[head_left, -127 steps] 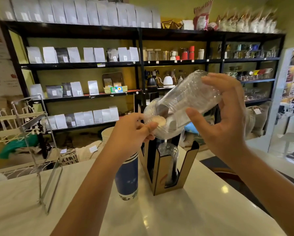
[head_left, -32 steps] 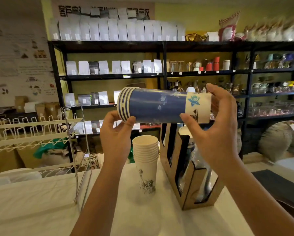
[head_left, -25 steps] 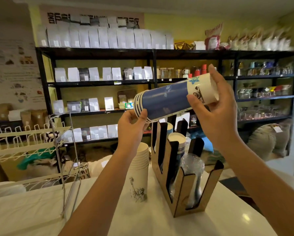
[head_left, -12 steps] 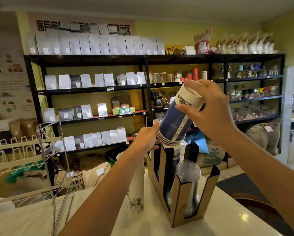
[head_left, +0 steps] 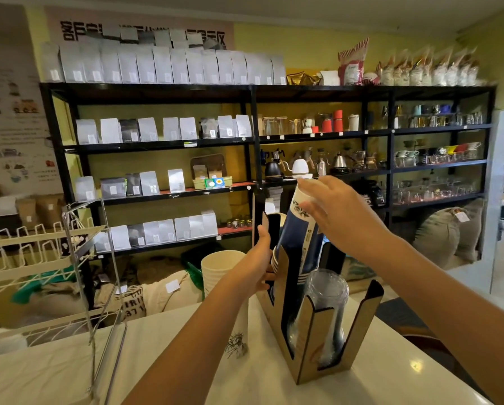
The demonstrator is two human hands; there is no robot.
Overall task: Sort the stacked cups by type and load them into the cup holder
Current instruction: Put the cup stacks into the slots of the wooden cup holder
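Centre of frame: the blue cup stack (head_left: 299, 238) stands rim-down and tilted, its lower end entering a rear slot of the cardboard cup holder (head_left: 312, 340) on the white counter (head_left: 186, 375). The right hand (head_left: 329, 211) curls over the stack's pale top end, holding it. The left hand (head_left: 259, 264) lies against the stack's lower rims at the holder's left wall, fingers mostly straight, steadying it.

The clear plastic cups (head_left: 328, 290) already fill the front slot. The cream cup stack (head_left: 221, 267) waits just left of the holder, still unsorted.

Risks, as judged: the tilt may catch the rims on the slot edge, jamming or splitting the stack. Downward force on a light holder could tip it. The left forearm passes close to the cream stack and might knock it.
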